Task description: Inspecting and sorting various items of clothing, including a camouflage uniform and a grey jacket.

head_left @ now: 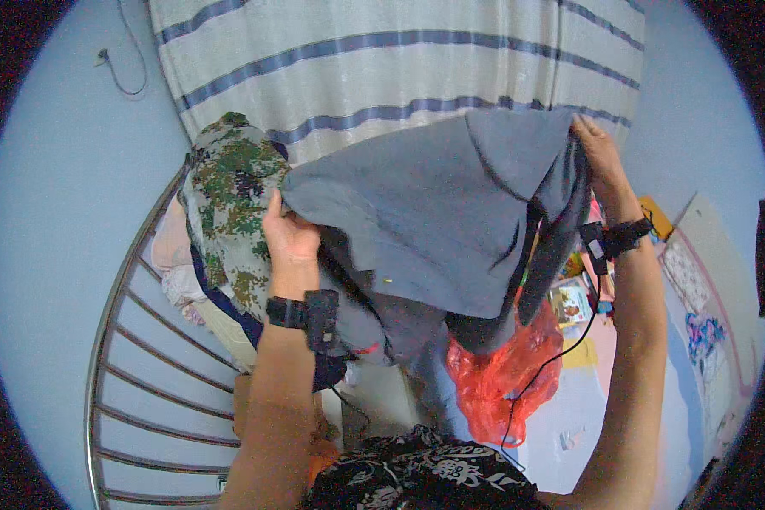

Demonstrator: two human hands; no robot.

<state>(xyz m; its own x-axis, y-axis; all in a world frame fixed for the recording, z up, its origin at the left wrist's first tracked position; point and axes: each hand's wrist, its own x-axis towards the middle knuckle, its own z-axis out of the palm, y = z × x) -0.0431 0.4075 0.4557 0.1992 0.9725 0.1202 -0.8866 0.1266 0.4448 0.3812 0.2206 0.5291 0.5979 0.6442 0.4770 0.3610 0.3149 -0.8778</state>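
A grey garment (414, 191) is stretched between my two hands in front of the curtain. My left hand (288, 233) holds its left end, with the thumb pointing up. At the upper right, my right hand (596, 150) grips another edge of the cloth. The fabric hangs down in folds, and its darker inner side shows along the bottom. Just left of my left hand is a camouflage-patterned garment (229, 191) with a dark blue edge. How it is supported cannot be seen.
A metal bed rail (118, 331) with bars curves along the left. Behind hangs a striped curtain (389, 70). Below the grey cloth is a red plastic bag (503, 382). A picture book (572, 303) lies among clutter at right. A black cable (564, 350) runs from my right wrist strap.
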